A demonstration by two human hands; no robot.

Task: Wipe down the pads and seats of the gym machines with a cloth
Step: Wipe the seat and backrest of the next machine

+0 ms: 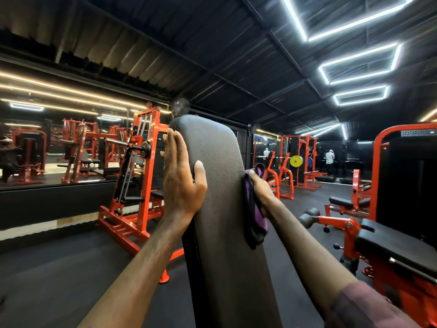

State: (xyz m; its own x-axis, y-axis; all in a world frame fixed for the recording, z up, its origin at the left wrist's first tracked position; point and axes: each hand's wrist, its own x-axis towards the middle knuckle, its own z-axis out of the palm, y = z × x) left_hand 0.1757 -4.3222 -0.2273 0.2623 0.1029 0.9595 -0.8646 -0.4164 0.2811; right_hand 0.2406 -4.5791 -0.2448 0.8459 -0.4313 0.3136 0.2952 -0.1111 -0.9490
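A tall grey back pad (217, 185) rises in front of me, tilted away. My left hand (182, 176) lies flat along its left edge, fingers straight and thumb resting on the pad's face. At the pad's right edge my right hand (261, 189) grips a purple and black cloth (254, 216), which hangs down against the side of the pad. Most of my right fingers are hidden behind the cloth and the pad.
A red plate-loaded machine (139, 176) stands close on the left before a wall mirror (47, 147). To the right sits a red bench with a black seat pad (392, 247). Further back are red racks (298, 162) and two people. Black rubber floor (59, 275) lies at lower left.
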